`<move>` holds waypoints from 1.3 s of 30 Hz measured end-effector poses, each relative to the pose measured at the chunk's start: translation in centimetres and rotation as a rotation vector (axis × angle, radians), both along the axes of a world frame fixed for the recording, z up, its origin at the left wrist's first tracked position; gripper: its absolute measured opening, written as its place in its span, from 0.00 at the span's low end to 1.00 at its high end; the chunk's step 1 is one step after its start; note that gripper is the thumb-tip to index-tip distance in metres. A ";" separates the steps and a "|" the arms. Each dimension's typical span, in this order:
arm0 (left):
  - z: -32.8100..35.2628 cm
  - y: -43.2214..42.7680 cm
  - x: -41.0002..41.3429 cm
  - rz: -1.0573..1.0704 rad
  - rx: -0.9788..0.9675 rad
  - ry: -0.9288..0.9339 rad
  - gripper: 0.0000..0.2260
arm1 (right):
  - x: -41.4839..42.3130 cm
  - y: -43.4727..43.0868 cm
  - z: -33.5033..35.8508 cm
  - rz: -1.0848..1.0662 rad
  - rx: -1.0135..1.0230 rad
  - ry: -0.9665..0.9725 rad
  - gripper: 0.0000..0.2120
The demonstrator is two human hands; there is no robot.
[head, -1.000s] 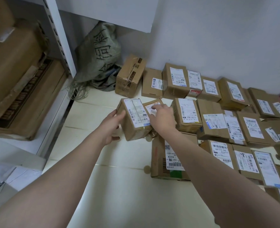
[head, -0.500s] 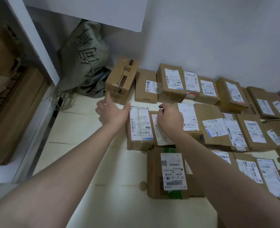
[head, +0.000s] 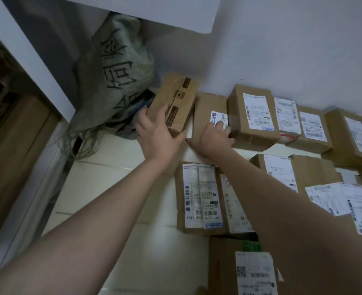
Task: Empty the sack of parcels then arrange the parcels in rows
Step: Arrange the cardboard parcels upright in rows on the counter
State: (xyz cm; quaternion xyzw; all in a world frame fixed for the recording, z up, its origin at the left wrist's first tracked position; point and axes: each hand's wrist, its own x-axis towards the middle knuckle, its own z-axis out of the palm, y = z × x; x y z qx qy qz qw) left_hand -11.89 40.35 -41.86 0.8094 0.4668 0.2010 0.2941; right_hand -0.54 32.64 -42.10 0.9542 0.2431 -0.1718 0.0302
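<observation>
A grey-green woven sack [head: 116,81] with black characters slumps in the back corner. Brown cardboard parcels with white labels lie in rows on the pale floor, along the wall [head: 252,116] and nearer me [head: 199,196]. My left hand [head: 158,133] grips a tilted, tape-striped box [head: 176,96] at the left end of the back row, fingers round its left side and thumb at its front corner. My right hand [head: 213,139] rests flat on the neighbouring low box [head: 207,107], fingertips on its small label.
A white shelf post [head: 27,56] and large cardboard boxes [head: 16,145] on a low shelf stand at the left. A white ledge [head: 165,9] overhangs the sack. Bare floor [head: 112,188] lies between the shelf and the rows. Another labelled parcel [head: 250,271] sits closest to me.
Both hands have let go of the labelled parcel, which now lies in the nearer row, and have reached forward to the two leftmost boxes of the back row.
</observation>
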 end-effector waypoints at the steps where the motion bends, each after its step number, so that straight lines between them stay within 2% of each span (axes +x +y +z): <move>1: -0.1 0.0 -0.1 0.003 0.009 -0.011 0.38 | 0.0 0.3 -0.1 -0.017 0.003 -0.011 0.41; 4: -0.2 -0.1 -0.3 0.025 -0.008 -0.046 0.37 | 0.0 0.4 -0.6 -0.131 0.071 0.000 0.41; 7: -0.1 0.0 -0.8 0.029 -0.027 -0.059 0.37 | -0.9 0.0 -0.8 -0.193 0.118 -0.010 0.47; 11: 0.1 -0.1 -1.6 0.026 -0.032 -0.045 0.37 | -1.8 -0.6 0.2 -0.181 0.044 -0.046 0.53; 13: 0.3 -0.3 -1.8 0.026 -0.057 -0.040 0.37 | -1.9 -0.8 0.9 -0.212 0.093 -0.078 0.50; 16: 0.6 -0.8 -2.1 -0.005 -0.081 -0.036 0.37 | -2.4 -0.8 2.1 -0.168 0.434 -0.049 0.34; 18: 0.8 -1.2 -2.2 -0.006 -0.102 -0.042 0.37 | -3.3 -1.1 3.2 -0.056 0.614 -0.118 0.26; 19: 1.0 -1.3 -2.3 0.017 -0.122 -0.053 0.37 | -3.7 -1.3 3.7 0.008 0.627 -0.212 0.24; 21: 1.2 -1.4 -2.4 0.071 -0.157 -0.062 0.37 | -3.8 -1.7 3.8 0.159 0.514 -0.319 0.20; 24: 1.4 -1.5 -2.7 0.087 -0.174 -0.055 0.37 | -3.6 -2.7 3.2 0.228 0.359 -0.082 0.16; 28: 1.4 -1.6 -2.8 0.093 -0.185 -0.056 0.37 | -3.3 -3.5 2.1 0.136 0.264 0.060 0.12; 32: 1.1 -1.7 -2.8 0.074 -0.168 -0.039 0.37 | -2.4 -3.4 1.9 -0.023 0.223 0.311 0.16; 34: 1.3 -1.8 -2.9 0.068 -0.180 -0.041 0.36 | -2.3 -3.5 2.3 -0.033 0.232 0.331 0.17; 39: 2.8 -1.7 -5.5 0.101 -0.261 -0.076 0.36 | -3.2 -5.9 4.1 -0.160 0.404 0.272 0.19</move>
